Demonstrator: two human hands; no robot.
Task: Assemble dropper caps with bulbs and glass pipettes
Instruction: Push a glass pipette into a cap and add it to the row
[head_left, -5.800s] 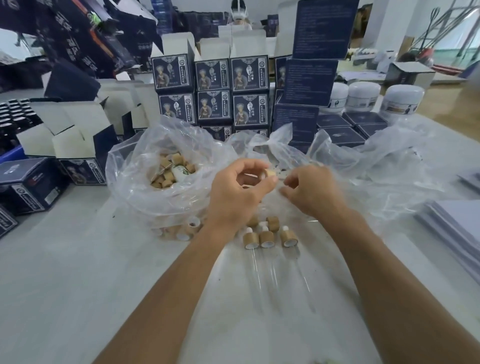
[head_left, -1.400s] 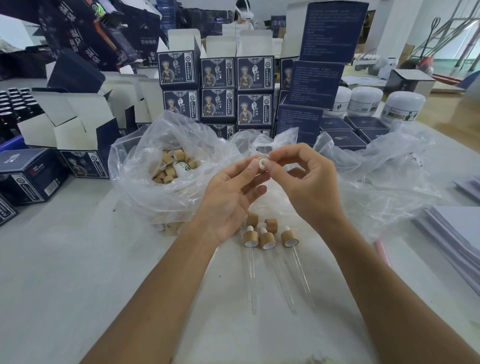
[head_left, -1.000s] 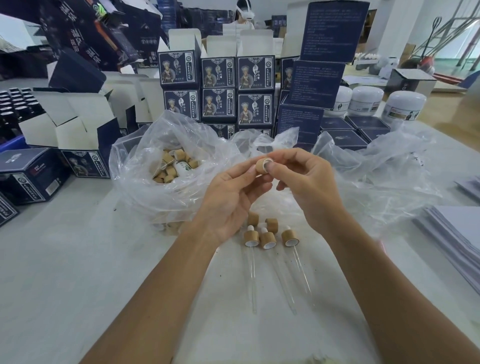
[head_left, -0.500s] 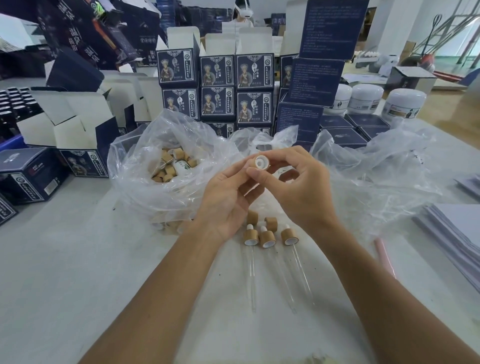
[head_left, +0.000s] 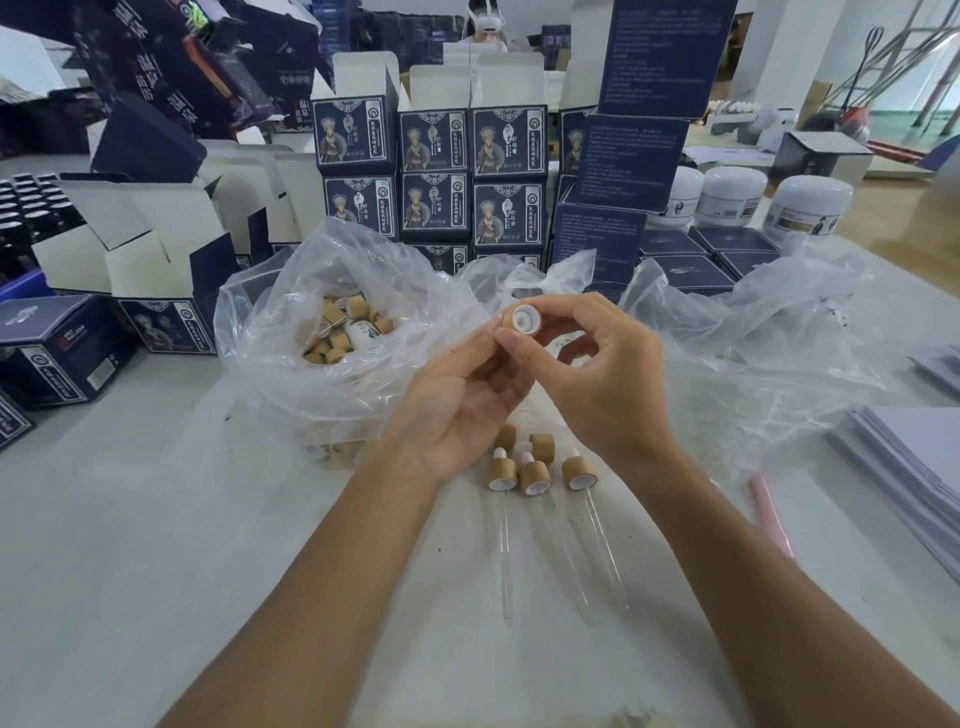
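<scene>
Wood-look matt cap (head_left: 521, 318) with white plastic lining; clear glass pipettes (head_left: 503, 551); crinkled glossy plastic bag (head_left: 291, 291)

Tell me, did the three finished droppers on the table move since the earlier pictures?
No. The three finished droppers lie in the same row just before the plastic bag, below both hands.
</scene>
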